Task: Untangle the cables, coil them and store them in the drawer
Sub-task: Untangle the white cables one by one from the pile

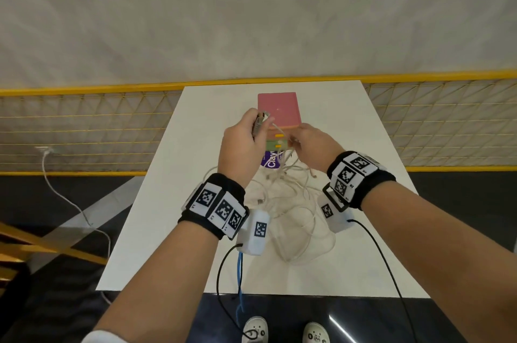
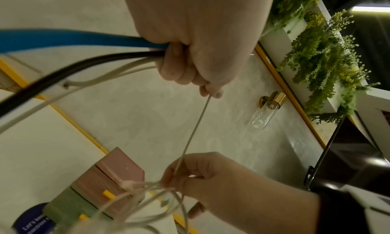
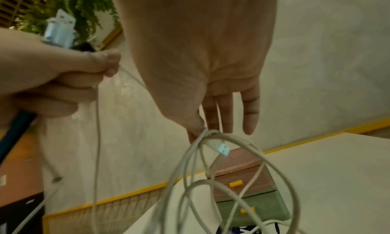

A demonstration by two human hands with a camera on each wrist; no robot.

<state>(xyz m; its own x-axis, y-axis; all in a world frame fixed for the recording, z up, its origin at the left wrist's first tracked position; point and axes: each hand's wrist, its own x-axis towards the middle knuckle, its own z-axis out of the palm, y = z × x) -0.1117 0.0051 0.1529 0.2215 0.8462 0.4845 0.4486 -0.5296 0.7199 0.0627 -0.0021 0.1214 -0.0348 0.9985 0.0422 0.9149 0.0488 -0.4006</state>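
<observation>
Aloft, both hands [image 1: 279,144] gripping cables [image 1: 282,197]

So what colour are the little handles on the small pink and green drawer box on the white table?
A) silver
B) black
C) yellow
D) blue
C: the small pink and green drawer box has one yellow handle on its pink drawer and another on the green drawer below, seen through the loops of white cable.
</observation>
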